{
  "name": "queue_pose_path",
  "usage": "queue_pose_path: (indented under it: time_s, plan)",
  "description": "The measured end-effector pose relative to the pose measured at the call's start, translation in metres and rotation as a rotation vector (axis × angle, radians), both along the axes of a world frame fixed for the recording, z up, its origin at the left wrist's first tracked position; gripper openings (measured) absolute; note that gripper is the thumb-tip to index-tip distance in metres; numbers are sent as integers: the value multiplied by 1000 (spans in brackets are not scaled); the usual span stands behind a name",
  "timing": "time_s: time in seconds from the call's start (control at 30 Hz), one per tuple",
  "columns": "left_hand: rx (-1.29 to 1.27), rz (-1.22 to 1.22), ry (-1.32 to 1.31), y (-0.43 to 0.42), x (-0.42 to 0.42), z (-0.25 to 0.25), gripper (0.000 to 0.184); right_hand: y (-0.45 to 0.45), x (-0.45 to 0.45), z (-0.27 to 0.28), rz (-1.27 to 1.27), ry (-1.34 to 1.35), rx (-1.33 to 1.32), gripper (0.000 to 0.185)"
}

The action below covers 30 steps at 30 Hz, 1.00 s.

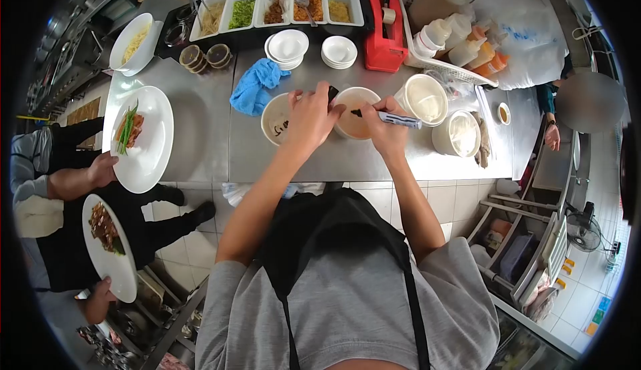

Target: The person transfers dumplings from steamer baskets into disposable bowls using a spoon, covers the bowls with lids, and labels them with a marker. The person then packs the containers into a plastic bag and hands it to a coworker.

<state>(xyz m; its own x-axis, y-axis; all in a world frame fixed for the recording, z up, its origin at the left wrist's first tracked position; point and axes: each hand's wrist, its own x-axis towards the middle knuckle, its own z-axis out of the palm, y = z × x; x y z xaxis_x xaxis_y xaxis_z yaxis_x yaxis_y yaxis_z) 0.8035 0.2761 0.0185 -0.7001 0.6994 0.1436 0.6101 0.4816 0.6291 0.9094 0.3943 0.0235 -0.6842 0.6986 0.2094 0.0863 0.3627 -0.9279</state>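
Observation:
In my right hand [388,128] is a grey-barrelled marker [400,120], its dark tip pointing left over a round white tub [355,130]. My left hand [309,118] is closed with a small black marker cap [332,93] at its fingertips. That hand lies between the marker's tub and a second white tub [268,122], partly covering the second one. Black marks show on the second tub; I cannot tell whether they are on a lid or inside. A crumpled blue cloth [254,88] lies just behind it.
Small stacked white dishes [288,45] stand behind the tubs, before a row of topping trays [274,10]. A red device [386,43] and a bottle basket [461,70] are back right. More tubs [461,136] stand right. At left another person holds two plates [150,163].

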Motion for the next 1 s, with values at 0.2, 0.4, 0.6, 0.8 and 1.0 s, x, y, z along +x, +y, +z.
queue_pose_path:
  time_s: [0.2, 0.4, 0.6, 0.8, 1.0]
  plan:
    - [24, 39, 22, 1, 2, -4, 35, 5, 0, -4, 25, -44, -7, 23]
    - [-13, 44, -24, 2, 5, 2, 37, 8, 1, -3, 39, -51, 67, 21]
    - [-23, 48, -43, 3, 5, 2, 37, 11, 2, -7, 4, -18, 104, 22]
    - [-15, 66, -39, 4, 7, 2, 37, 14, 6, -6, -27, 25, 143, 21]
    - [3, 73, -10, 4, 7, -1, 36, 16, 8, -8, -39, 56, 124, 21]
